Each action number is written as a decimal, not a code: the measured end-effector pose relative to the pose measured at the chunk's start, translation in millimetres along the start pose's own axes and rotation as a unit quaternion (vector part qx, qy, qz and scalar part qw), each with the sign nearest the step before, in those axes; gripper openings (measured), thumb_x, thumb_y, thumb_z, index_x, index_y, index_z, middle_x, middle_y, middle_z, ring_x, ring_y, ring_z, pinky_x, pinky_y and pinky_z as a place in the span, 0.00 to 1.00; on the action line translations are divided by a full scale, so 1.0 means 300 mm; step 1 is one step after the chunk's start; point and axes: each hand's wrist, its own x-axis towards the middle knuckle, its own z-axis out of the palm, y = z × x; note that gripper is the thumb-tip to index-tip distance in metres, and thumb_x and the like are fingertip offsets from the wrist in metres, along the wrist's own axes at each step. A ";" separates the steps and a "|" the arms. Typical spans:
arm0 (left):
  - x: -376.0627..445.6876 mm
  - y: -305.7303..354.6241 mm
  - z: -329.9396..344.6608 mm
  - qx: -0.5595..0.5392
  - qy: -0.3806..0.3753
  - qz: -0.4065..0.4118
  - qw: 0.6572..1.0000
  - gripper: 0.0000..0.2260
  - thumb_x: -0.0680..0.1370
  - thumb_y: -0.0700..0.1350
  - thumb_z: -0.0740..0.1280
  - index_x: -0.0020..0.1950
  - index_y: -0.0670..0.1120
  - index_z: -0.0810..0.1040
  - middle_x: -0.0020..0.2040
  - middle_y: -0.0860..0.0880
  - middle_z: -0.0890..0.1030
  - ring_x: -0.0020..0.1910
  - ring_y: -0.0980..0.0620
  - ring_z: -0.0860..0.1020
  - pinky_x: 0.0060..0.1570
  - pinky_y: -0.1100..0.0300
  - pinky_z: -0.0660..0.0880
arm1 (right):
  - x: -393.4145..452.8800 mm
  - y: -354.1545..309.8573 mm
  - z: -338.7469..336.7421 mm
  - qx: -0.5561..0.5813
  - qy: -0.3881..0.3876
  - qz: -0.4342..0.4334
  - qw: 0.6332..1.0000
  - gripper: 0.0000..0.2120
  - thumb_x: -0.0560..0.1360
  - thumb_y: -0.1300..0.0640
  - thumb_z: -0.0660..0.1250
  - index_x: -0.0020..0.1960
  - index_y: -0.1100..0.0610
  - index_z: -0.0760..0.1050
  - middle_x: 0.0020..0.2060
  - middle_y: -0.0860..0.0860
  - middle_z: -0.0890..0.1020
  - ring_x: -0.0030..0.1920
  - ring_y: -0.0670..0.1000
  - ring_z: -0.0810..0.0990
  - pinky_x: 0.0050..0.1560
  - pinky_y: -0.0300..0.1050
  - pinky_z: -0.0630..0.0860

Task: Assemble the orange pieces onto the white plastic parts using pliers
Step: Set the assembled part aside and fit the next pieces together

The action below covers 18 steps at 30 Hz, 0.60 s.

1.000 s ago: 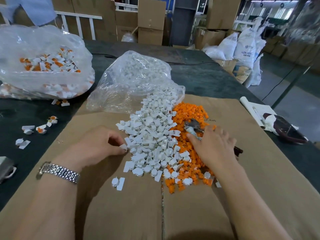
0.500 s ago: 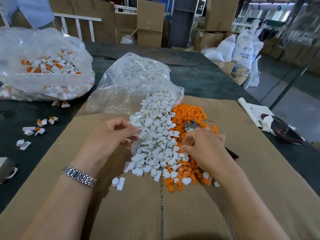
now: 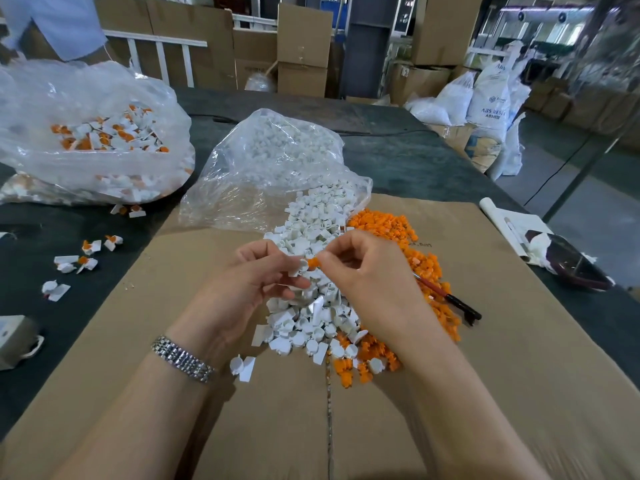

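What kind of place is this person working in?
Most likely a small factory or warehouse assembly bench. Stacked cardboard boxes and white resin sacks stand behind the table, and clear bags of plastic parts spill onto a cardboard sheet where the work is done by hand.

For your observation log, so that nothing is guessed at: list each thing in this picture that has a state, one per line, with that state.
left hand: fingers pinch a white plastic part.
right hand: fingers pinch an orange piece.
white plastic part: held, meeting the orange piece.
orange piece: held at the white part.
pliers: lying on the cardboard, handle partly under the right hand.
middle bag: open, white parts spilling out.
left bag: holds assembled white-and-orange parts.
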 end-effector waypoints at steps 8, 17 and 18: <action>-0.001 -0.011 0.001 -0.001 -0.014 0.019 1.000 0.09 0.72 0.39 0.77 0.39 0.40 0.77 0.33 0.46 0.82 0.37 0.49 0.84 0.38 0.64 0.80 | 0.003 0.006 0.056 -0.097 0.035 -0.028 0.994 0.04 0.80 0.54 0.68 0.46 0.51 0.77 0.35 0.42 0.78 0.36 0.40 0.78 0.38 0.35 0.76; -0.008 0.003 0.004 0.016 -0.026 0.037 0.999 0.18 0.64 0.47 0.84 0.52 0.46 0.86 0.48 0.39 0.86 0.49 0.41 0.87 0.52 0.54 0.83 | -0.002 -0.001 0.051 -0.128 0.051 -0.069 0.988 0.03 0.80 0.53 0.67 0.49 0.52 0.75 0.40 0.44 0.79 0.45 0.46 0.79 0.53 0.52 0.78; -0.012 0.005 0.007 0.021 -0.025 0.042 0.999 0.19 0.65 0.46 0.84 0.53 0.45 0.87 0.49 0.39 0.87 0.50 0.41 0.87 0.52 0.55 0.83 | -0.004 0.001 0.049 -0.113 0.052 -0.078 0.989 0.02 0.80 0.54 0.67 0.50 0.51 0.76 0.41 0.44 0.80 0.45 0.45 0.79 0.51 0.47 0.78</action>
